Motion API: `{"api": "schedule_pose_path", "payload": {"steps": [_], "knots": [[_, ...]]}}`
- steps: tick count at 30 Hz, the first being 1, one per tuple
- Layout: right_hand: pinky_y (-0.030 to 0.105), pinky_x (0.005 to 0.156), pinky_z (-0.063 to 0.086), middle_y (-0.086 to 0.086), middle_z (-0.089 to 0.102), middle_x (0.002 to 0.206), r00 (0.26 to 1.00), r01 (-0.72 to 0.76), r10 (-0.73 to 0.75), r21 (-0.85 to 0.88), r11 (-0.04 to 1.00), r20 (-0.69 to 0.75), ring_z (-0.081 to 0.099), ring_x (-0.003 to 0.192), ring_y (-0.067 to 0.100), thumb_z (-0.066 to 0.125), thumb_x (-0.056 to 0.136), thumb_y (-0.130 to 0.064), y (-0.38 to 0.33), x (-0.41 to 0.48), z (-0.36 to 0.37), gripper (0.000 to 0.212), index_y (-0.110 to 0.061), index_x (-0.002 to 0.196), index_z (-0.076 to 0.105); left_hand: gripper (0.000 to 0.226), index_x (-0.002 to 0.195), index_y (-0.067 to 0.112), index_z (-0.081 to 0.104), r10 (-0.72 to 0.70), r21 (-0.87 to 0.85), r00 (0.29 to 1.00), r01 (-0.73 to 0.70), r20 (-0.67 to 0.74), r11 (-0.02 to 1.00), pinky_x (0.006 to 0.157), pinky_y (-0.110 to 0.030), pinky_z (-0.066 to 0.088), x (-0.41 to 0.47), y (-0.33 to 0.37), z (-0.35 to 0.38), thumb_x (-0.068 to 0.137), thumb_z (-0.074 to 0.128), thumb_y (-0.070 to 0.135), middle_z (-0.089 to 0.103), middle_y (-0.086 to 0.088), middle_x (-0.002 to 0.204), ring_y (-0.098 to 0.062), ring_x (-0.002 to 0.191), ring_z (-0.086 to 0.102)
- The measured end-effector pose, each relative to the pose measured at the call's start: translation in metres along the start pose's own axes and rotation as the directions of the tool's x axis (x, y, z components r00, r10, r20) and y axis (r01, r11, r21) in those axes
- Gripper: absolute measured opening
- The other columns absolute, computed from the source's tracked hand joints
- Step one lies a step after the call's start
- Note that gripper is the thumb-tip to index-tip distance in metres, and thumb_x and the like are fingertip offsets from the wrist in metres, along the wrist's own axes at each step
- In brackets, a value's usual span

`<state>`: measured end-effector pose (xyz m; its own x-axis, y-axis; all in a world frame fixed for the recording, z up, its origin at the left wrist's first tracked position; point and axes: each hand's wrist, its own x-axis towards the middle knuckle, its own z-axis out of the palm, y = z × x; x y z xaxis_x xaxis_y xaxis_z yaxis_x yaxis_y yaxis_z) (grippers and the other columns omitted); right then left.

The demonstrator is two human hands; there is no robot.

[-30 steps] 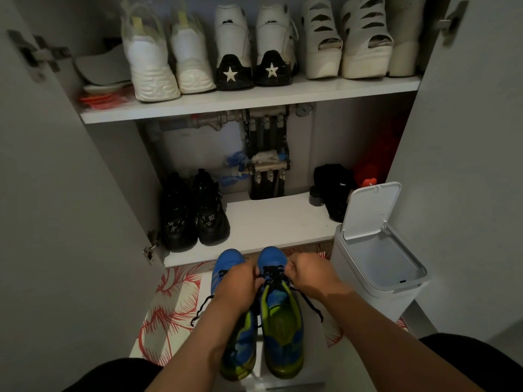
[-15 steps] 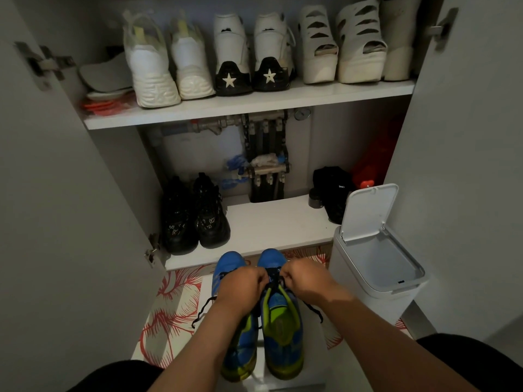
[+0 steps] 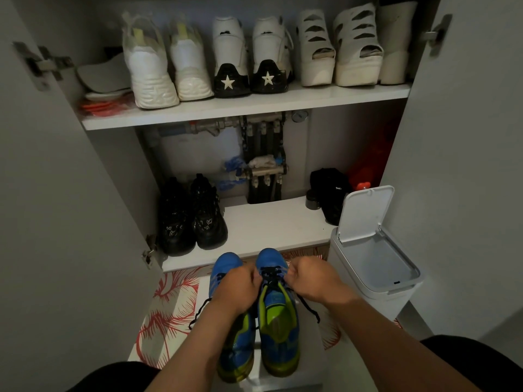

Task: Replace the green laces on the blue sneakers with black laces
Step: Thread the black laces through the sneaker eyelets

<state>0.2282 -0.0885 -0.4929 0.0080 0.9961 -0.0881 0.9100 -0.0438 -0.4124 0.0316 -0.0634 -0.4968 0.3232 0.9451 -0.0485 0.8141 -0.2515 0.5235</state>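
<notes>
Two blue sneakers with yellow-green insides stand side by side on a white surface, toes pointing away: the left sneaker point(image 3: 236, 349) and the right sneaker point(image 3: 278, 329). A black lace point(image 3: 270, 274) runs through the right sneaker's eyelets. My left hand point(image 3: 237, 290) and my right hand point(image 3: 311, 278) are closed on either side of that lacing, each pulling a lace end. Loose black ends hang out at the left point(image 3: 198, 312) and right point(image 3: 310, 308). My left hand hides most of the left sneaker's lacing.
A white bin point(image 3: 373, 267) with its lid up stands close on the right. An open cupboard ahead has black boots point(image 3: 192, 219) on the lower shelf point(image 3: 268, 224) and several white shoes on the upper shelf. Cupboard doors flank both sides. A red-patterned mat point(image 3: 167, 306) lies underneath.
Both hands stay gripped on the right sneaker's lace, shifting slightly. The view has tilted down a little.
</notes>
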Motion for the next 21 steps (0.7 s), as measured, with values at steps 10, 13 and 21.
{"api": "schedule_pose_path", "payload": {"steps": [10,13,21], "knots": [[0.025,0.076,0.053,-0.004,0.074,0.091,0.995,0.069,-0.071,0.031,0.997,0.069,0.067,0.086,0.017,0.059,0.084,-0.019,-0.007,-0.006,-0.004,0.017,-0.022,0.086,0.076,0.018,0.099,0.024,0.077,0.095,0.015,0.994,-0.096,0.047,0.995,0.070,-0.017,0.043,-0.001,-0.004,-0.002,0.094,0.060,0.024,0.073,0.010,0.098,-0.006,0.087,0.064],[0.029,0.071,0.050,0.004,0.071,0.085,0.993,0.083,-0.082,-0.009,0.997,0.085,0.066,0.082,0.022,0.064,0.088,-0.025,-0.008,-0.003,-0.003,0.016,-0.013,0.081,0.072,0.015,0.087,0.022,0.071,0.087,0.028,0.995,-0.089,0.057,0.996,0.067,-0.022,0.045,-0.002,-0.003,-0.003,0.094,0.058,0.023,0.071,0.006,0.092,-0.011,0.083,0.064],[0.033,0.075,0.051,0.013,0.069,0.094,0.998,-0.005,0.001,0.058,0.998,0.058,0.065,0.090,0.030,0.052,0.097,-0.021,-0.001,-0.002,0.004,0.016,-0.015,0.084,0.060,0.014,0.096,0.010,0.056,0.023,0.146,0.999,-0.027,0.028,0.989,0.067,-0.030,0.043,-0.001,-0.002,-0.001,0.100,0.042,0.014,0.067,-0.012,0.095,-0.024,0.084,0.062]]}}
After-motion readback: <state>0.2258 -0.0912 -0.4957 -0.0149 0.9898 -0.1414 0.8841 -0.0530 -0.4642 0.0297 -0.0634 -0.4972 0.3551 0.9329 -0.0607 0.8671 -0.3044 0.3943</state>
